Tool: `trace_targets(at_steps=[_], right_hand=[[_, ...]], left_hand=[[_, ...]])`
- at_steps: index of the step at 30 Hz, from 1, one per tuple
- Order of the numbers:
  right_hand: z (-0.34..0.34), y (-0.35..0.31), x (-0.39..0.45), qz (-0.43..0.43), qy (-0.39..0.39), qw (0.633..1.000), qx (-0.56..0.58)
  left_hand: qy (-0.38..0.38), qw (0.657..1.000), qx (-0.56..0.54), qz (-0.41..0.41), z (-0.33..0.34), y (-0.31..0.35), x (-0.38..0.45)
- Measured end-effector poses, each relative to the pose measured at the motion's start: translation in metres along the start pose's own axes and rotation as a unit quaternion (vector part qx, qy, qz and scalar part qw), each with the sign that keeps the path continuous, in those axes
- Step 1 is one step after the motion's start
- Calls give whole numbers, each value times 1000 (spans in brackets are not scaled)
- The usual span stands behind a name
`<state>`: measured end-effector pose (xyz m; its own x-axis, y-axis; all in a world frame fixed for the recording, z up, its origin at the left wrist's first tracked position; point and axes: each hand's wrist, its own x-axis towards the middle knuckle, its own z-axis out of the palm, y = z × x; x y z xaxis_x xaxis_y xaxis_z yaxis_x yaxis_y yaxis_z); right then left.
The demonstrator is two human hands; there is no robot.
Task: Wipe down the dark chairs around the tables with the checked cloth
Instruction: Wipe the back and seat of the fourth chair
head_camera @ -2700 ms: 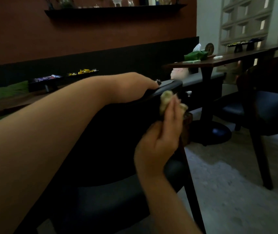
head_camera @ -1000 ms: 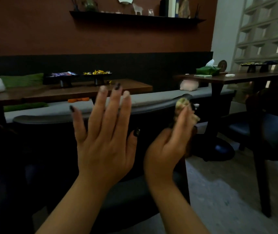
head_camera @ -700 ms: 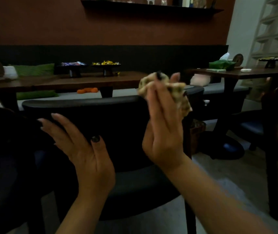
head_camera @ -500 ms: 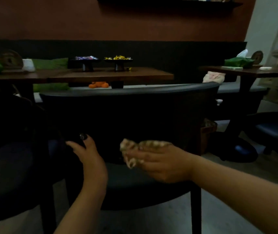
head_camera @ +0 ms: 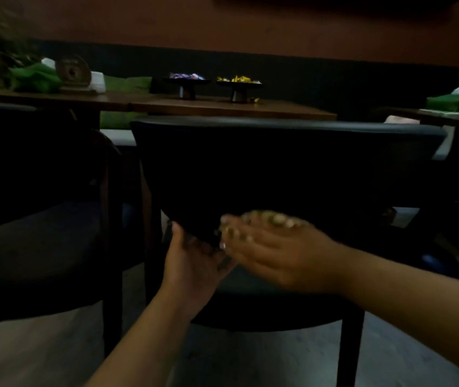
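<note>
Foreground: 2 bare forearms enter from the bottom edge. The left hand (head_camera: 194, 261) reaches up to the lower edge of the backrest of the dark chair (head_camera: 286, 169), thumb at the edge; whether its fingers curl behind the edge cannot be told in the dim light. The right hand (head_camera: 281, 255) lies palm-down across the lower backrest, fingers laid over the bunched checked cloth (head_camera: 267, 222) and pressing it against the chair back; the hand and cloth are motion-blurred, so the exact grasp is unclear. The cloth sits at the bottom of the backrest, just right of the left hand.

Middle ground: the chair's rounded seat shows below the hands, with 1 leg visible at right. A second dark chair (head_camera: 35, 208) stands just beside it at left.

Background: a wooden table (head_camera: 222, 107) carries 2 black pedestal dishes, one with purple wrappers (head_camera: 186, 85) and one with yellow wrappers (head_camera: 238, 86). A green tissue box (head_camera: 457, 101) rests on another table at right. Behind runs a dark bench back under a brown wall.
</note>
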<state>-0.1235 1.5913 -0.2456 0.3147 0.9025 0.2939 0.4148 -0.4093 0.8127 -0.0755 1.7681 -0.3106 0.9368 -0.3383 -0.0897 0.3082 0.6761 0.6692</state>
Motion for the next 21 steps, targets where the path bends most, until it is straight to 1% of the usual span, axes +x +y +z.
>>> trace_targets(at_steps=[1, 2, 3, 4, 5, 8, 9, 10, 11, 13, 14, 15, 16, 17, 18, 19, 21], right_hand=[[7, -6, 1, -18, -31, 999, -2], [6, -8, 4, -17, -51, 999, 1], [1, -7, 10, 0, -45, 999, 9], [-9, -1, 18, 30, -17, 999, 18], [-21, 8, 29, 64, 27, 997, 22], [-47, 32, 62, 166, 158, 973, -18], [-46, 31, 69, 187, 177, 965, -44], [-39, 24, 72, 190, 170, 964, -70], [-27, 12, 71, 174, 135, 973, -76], [4, -19, 60, 107, 14, 993, -37], [16, -31, 54, 71, -50, 996, -22], [23, -39, 52, 46, -96, 994, -19], [23, -42, 54, 33, -121, 992, -14], [19, -40, 59, 39, -111, 993, -4], [9, -33, 69, 60, -78, 995, 7], [-2, -22, 80, 87, -21, 996, 5], [-24, 3, 102, 152, 82, 985, -28]], left_hand=[[-12, 999, -34, -6, -6, 0, 1], [-27, 998, -56, -10, -12, 0, 2], [-39, 997, -71, -15, -17, 0, 3], [-45, 995, -87, -20, -24, -1, 5], [-46, 993, -105, -25, -29, 0, 8], [-42, 990, -131, -21, -43, 11, 18], [-43, 989, -137, -24, -46, 15, 18], [-42, 988, -143, -27, -49, 18, 19], [-44, 987, -150, -30, -54, 21, 20], [-73, 983, -166, -43, -61, 23, 21], [-96, 979, -175, -49, -62, 23, 21], [-112, 976, -181, -53, -63, 23, 21], [-118, 974, -186, -56, -64, 22, 21], [-115, 973, -189, -59, -65, 20, 22], [-110, 974, -190, -61, -66, 19, 23], [-102, 975, -187, -63, -67, 18, 24], [-95, 977, -180, -68, -69, 19, 27]])
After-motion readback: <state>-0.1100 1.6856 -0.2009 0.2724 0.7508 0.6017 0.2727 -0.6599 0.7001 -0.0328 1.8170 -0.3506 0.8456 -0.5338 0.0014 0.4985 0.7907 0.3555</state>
